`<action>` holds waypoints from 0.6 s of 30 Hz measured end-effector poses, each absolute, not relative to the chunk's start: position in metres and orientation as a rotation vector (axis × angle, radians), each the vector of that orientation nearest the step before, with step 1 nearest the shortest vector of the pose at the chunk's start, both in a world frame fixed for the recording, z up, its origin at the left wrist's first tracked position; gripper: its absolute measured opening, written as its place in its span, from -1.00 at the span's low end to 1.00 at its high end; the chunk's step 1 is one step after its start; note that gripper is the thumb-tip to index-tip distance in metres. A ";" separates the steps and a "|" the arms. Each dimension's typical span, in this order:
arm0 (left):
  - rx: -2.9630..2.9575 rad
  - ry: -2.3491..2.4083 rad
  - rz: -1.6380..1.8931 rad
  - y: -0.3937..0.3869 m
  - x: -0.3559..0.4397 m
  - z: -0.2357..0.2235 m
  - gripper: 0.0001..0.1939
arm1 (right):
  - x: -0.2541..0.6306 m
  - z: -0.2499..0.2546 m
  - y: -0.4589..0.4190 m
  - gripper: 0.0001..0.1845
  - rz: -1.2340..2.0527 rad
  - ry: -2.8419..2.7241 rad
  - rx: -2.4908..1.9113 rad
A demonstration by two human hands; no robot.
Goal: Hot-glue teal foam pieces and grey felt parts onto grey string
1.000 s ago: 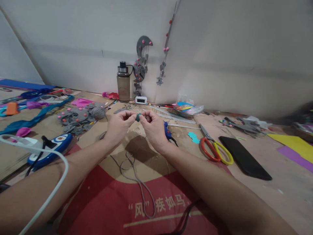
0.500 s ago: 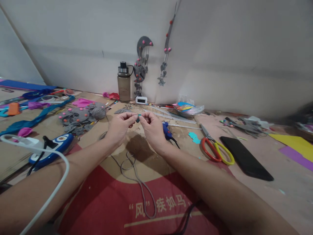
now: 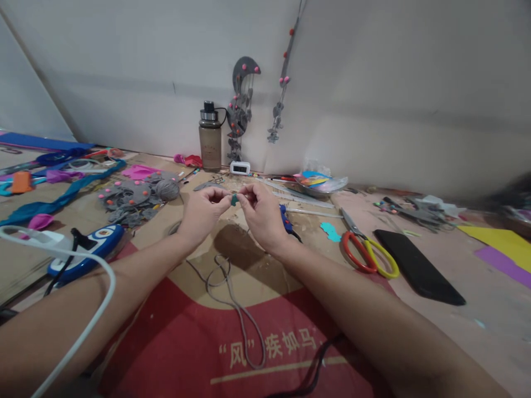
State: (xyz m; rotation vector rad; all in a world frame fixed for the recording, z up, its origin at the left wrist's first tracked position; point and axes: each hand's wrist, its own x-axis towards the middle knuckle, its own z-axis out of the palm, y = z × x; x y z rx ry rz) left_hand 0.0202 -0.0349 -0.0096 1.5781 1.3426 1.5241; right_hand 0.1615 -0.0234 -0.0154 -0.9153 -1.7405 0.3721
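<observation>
Fingers of my left hand [image 3: 202, 215] and right hand [image 3: 264, 218] are clamped on opposite sides of a small green piece [image 3: 234, 199], nearer me than the bottle [image 3: 211, 145] and slightly to its right. Pinching from both sides probably steadies something this small. Well in front of the bottle, grey cord [image 3: 238, 305] lies looped on the cardboard [image 3: 166, 331]; whether it joins the piece, I cannot tell. Right of the bottle, scissors [image 3: 352, 222] point their handles towards me, seemingly for easy reach.
</observation>
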 end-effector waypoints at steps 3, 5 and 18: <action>1.627 1.385 1.508 -0.038 0.022 -0.006 -0.90 | 0.162 -0.015 -0.024 -0.94 0.335 -1.756 -0.917; 1.624 1.390 1.513 -0.040 0.023 -0.003 -0.92 | 0.162 -0.015 -0.023 -0.94 0.325 -1.759 -0.925; 1.807 1.436 1.488 -0.042 0.022 -0.003 -0.93 | 0.161 -0.014 -0.023 -0.91 0.310 -1.782 -0.958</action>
